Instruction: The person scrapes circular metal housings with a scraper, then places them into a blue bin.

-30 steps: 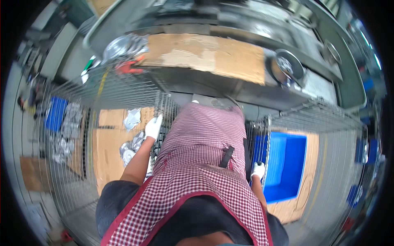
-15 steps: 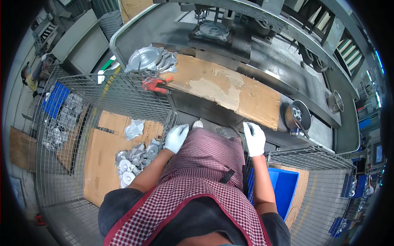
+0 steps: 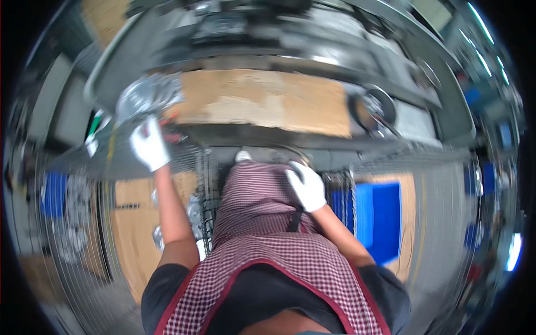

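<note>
My left hand [image 3: 149, 145], in a white glove, is stretched out at the front left edge of the bench. Its fingers look apart, though motion smears them, and I see nothing in them. Just beyond it lies a pile of round, silvery metal castings [image 3: 146, 96]. The red handle of a clamp-like tool [image 3: 174, 137] sits right beside the hand, blurred. Over my checked apron [image 3: 254, 190], at the right side of my lap, my gloved right hand [image 3: 308, 188] has its fingers extended and holds nothing.
Cardboard [image 3: 262, 100] covers the bench front, before a blurred machine [image 3: 220, 27]. A metal pot [image 3: 375, 109] with small parts stands at its right. A wire cage [image 3: 206, 178] with cardboard and castings is at left; a blue bin [image 3: 385, 223] sits at right.
My left hand has moved forward and left, from beside my lap to the bench edge near the castings. The right hand has come inward over my apron. The whole view has shifted and blurred.
</note>
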Demonstrator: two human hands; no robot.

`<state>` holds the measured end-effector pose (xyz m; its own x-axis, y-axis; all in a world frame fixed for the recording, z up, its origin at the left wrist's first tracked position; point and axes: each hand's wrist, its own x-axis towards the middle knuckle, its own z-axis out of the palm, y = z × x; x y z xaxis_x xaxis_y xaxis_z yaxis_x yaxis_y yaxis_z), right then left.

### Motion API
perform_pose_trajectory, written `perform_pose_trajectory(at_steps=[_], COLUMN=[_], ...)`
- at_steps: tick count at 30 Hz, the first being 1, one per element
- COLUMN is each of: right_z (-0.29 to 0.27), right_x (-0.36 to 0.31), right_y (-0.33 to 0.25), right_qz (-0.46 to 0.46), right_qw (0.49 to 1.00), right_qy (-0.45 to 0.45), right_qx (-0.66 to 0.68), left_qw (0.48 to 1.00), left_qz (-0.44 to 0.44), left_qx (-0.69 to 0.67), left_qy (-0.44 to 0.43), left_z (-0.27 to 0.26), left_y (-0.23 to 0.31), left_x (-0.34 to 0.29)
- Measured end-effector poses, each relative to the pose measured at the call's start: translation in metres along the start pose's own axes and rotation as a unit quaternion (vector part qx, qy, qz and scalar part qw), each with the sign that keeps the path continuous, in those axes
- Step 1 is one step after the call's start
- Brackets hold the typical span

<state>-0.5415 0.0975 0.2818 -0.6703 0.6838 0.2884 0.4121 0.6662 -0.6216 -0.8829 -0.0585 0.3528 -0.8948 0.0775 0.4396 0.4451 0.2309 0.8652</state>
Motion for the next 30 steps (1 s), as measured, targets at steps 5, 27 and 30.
perform_pose_trajectory(at_steps=[5,27,30], right_z=[-0.009,-0.350,-0.332], right_x=[0.022,0.035,0.033], right_y=[-0.044,0.246,0.275], right_qz=[-0.082,0.313,0.346], right_qw=[0.992,0.773,0.803], right_qy=[0.043,0.549,0.478], right_qx=[0.081,0.056,0.079], left_qw=[0.963,0.897,0.926], left_qz=[0.167,0.164,0.165], left_qx=[0.165,0.063,0.085], left_qy=[0.134,-0.405,-0.329], left_z=[0.011,0.020,0.015], left_y=[0.061,0.070,0.055], left_x=[-0.042,-0.145,-0.107])
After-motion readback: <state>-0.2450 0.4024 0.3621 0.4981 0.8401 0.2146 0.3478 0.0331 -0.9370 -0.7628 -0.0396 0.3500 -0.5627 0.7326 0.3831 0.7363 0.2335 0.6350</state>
